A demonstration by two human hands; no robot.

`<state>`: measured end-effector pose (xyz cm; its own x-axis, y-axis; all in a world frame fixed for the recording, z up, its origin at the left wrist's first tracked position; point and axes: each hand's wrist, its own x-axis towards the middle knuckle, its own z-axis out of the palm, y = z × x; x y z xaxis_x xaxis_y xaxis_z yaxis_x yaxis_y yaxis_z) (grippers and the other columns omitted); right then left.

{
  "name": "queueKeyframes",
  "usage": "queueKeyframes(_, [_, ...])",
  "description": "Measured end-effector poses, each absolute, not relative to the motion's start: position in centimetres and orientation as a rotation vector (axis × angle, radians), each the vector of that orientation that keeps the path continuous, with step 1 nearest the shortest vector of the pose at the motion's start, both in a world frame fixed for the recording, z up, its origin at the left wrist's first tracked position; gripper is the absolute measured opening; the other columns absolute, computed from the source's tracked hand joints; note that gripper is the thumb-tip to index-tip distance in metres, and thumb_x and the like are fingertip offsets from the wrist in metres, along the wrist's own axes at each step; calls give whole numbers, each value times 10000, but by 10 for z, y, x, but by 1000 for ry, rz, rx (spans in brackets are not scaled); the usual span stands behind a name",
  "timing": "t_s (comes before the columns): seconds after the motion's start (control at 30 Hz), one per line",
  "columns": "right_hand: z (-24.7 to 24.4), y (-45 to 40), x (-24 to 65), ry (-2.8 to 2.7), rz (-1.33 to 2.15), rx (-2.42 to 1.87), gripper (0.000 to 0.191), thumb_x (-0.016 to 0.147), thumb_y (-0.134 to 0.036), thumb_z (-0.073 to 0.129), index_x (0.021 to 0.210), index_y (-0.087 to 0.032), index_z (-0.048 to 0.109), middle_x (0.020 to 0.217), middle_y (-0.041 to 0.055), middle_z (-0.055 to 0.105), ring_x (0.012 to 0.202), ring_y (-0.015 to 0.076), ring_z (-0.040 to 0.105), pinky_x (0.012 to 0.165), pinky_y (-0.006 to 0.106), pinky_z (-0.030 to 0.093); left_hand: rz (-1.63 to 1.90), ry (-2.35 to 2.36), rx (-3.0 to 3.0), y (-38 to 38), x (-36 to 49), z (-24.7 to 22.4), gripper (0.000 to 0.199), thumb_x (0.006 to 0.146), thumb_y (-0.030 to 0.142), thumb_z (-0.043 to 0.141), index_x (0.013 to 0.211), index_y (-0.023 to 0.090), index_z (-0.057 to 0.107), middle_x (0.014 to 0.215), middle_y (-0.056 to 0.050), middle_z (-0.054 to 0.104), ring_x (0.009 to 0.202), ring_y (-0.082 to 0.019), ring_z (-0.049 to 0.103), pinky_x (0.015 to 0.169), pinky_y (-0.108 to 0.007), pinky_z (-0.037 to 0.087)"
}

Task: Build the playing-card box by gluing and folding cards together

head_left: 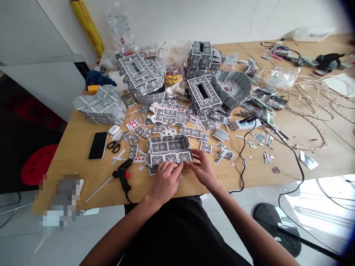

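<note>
A small open-topped box made of playing cards (169, 147) stands at the front of the table, its patterned grey card backs facing me. My left hand (166, 181) has its fingers bent over the box's near wall and wears a ring. At the near right corner, my right hand (203, 169) pinches the wall between thumb and fingers. The lower front of the box is hidden behind my left hand. Left of it lies a black glue gun (122, 173) with a glue stick (99, 188) at its back. Loose card pieces (191, 132) lie just behind the box.
Black scissors (114, 146) and a phone (98, 145) lie to the left. Behind are a lidded card box (138, 74), a slotted card box (204, 96) and a round card basket (231, 90). Right, a black cable (243, 162) runs from a power strip (245, 124) over the table edge.
</note>
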<state>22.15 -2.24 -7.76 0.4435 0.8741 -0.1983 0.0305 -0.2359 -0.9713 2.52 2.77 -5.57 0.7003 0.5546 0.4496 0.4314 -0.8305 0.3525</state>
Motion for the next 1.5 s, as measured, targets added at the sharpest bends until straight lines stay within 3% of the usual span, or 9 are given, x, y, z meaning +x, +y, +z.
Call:
queueKeyframes(0.1, [-74,-24,223,-893,854,-1716,637,801,-644,862,1243,-281,583,1357,147,673,1248,361,672,953,582,644,907,726,2558,32,5,-41,66,1050,184,663,1067,205,722,914,-31,749,894,-192,698,928,-380,549])
queueKeyframes(0.27, [-45,-12,222,-1247,529,-1804,467,906,-538,804,1284,-293,681,1463,153,613,1371,375,611,1055,605,596,1054,863,2376,44,-42,-29,394,1033,185,697,682,225,522,602,41,575,624,-144,579,746,-345,516])
queueKeyframes(0.4, [-23,5,219,-1344,449,-1817,224,1010,-484,692,1110,-292,750,1263,106,776,1241,348,717,1051,569,575,1099,1027,2337,46,-74,-43,147,1033,97,658,1064,209,749,1004,-65,807,970,-206,747,905,-376,572])
queueKeyframes(0.5, [-18,15,223,-1294,480,-1896,255,1049,-467,618,1157,-282,756,965,68,848,1012,339,804,932,531,610,1147,1103,2305,39,-94,-56,319,1023,89,682,1305,230,728,1176,-76,823,1022,-199,770,967,-377,582])
queueKeyframes(0.6, [-20,19,231,-1342,366,-1913,281,1028,-406,604,1221,-275,761,1240,96,835,1164,363,785,1011,554,590,1126,1219,2216,29,-110,-62,93,1001,153,749,938,220,739,775,23,776,698,-133,700,784,-293,572])
queueKeyframes(0.67, [-21,20,234,-1374,309,-1907,259,1002,-401,635,1170,-272,785,1298,97,819,1201,365,775,1046,545,577,1063,1299,2192,23,-117,-61,298,1011,189,742,732,217,640,629,42,686,614,-123,641,700,-274,535])
queueKeyframes(0.87, [-22,15,229,-1346,388,-1991,289,1009,-495,648,1106,-268,798,817,43,849,685,291,785,829,464,611,987,1383,2194,21,-123,-58,421,1058,273,656,648,224,575,586,32,634,572,-126,603,637,-261,496])
queueKeyframes(1.23, [-78,33,306,-1493,191,-2155,436,956,-372,575,1329,-183,700,1466,216,695,1360,410,653,1153,601,498,940,1228,2265,25,-106,-57,424,1053,216,645,645,222,529,573,37,577,555,-120,561,644,-274,482])
queueKeyframes(1.5, [-107,35,339,-1532,169,-2227,437,954,-493,639,1259,-189,713,1258,209,767,1224,421,657,1082,616,500,930,1026,2309,23,-80,-59,433,1054,181,645,661,218,469,588,47,505,552,-115,522,624,-288,453])
